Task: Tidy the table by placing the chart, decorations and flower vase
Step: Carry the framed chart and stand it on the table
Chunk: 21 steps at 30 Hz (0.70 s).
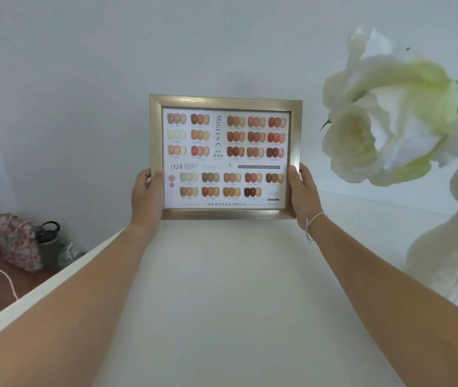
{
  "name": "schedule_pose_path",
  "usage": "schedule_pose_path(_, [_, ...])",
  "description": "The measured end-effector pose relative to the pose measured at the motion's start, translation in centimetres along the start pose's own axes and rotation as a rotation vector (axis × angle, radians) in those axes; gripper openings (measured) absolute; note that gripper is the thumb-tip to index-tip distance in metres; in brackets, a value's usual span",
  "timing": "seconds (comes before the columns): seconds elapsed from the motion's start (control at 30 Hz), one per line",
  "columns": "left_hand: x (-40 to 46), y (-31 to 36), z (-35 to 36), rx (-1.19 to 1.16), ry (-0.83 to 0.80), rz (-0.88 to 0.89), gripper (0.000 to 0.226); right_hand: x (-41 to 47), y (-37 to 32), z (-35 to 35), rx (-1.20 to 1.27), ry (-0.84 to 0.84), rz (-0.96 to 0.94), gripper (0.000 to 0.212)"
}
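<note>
The step in hand appears to be standing the chart (225,156) at the back of the table (222,303), against the wall (110,79). To do it well, keep the framed chart upright and level, lower its bottom edge squarely onto the white surface, and lean the top edge back only after the base is seated; release both sides together so that the frame does not twist or slide forward. Keep it clear of the flower vase (451,233) standing to the right, whose white blooms overhang the area near the frame's right edge. The chart is held in front of the wall, facing the camera; whether its lower edge touches the table cannot be told. Both arms reach straight forward, nearly parallel. The left hand (147,196) clamps the lower left side of the frame, thumb on the front face, fingers hidden behind. The right hand (304,192) mirrors this on the lower right side, thumb forward, with a white cord around the wrist.
</note>
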<state>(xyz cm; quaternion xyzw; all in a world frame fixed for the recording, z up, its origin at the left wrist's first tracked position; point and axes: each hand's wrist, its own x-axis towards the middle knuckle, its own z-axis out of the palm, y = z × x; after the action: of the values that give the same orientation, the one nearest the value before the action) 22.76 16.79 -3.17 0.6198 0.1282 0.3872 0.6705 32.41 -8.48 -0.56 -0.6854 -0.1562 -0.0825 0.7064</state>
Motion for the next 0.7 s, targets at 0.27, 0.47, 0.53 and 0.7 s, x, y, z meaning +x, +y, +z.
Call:
schedule_pose_path(0.27, [1.4,-1.9,5.1,-0.007,-0.060,-0.006,0.018,1.5,1.3,-3.2,-0.011,0.079,0.034,0.038])
schedule_pose_path(0.47, [2.3,-2.8,7.0,-0.006,-0.088,0.003,0.012,2.2,1.6,-4.1,-0.019,0.109,0.021,0.024])
schedule_pose_path(0.53, [2.5,-3.2,7.2,-0.006,-0.099,-0.006,0.012,2.5,2.0,-4.3,-0.017,0.114,0.003,0.017])
schedule_pose_path(0.7, [2.8,-3.5,7.1,-0.005,-0.129,-0.037,0.007,3.1,2.8,-4.7,-0.012,0.097,-0.001,0.017])
